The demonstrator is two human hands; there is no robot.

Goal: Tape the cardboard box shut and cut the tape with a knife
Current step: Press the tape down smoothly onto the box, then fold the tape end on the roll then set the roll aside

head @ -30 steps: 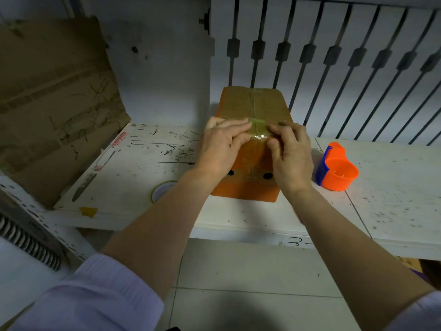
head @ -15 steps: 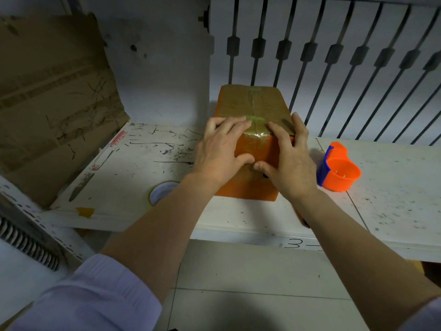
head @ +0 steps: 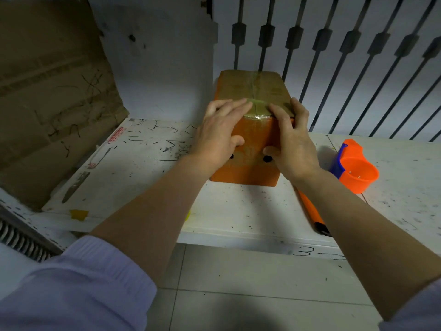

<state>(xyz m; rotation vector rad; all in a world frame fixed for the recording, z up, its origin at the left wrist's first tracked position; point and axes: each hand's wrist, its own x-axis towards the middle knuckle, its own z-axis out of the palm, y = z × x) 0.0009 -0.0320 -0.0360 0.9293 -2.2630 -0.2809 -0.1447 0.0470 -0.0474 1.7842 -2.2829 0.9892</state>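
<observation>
An orange cardboard box (head: pixel 250 170) with a brown top stands on the white table (head: pixel 143 177), its flaps closed. Clear tape (head: pixel 256 108) runs along the top seam and over the near top edge. My left hand (head: pixel 219 132) lies flat over the box's near left corner, fingers on the tape, thumb on the front face. My right hand (head: pixel 290 139) presses the near right corner the same way. An orange utility knife (head: pixel 310 211) lies on the table under my right forearm, partly hidden. A yellow bit of the tape roll (head: pixel 188 215) peeks out beside my left forearm.
An orange and blue tape dispenser (head: pixel 353 170) sits right of the box. A large sheet of scratched cardboard (head: pixel 47 91) leans at the left. Dark metal bars (head: pixel 346 68) stand behind the box. A scrap of yellow tape (head: pixel 78 214) is stuck near the table's front edge.
Both hands slid from pinching the tape on the top edge to pressing flat over the box's near corners, thumbs down on the front face. The tape roll is now hidden by my left forearm.
</observation>
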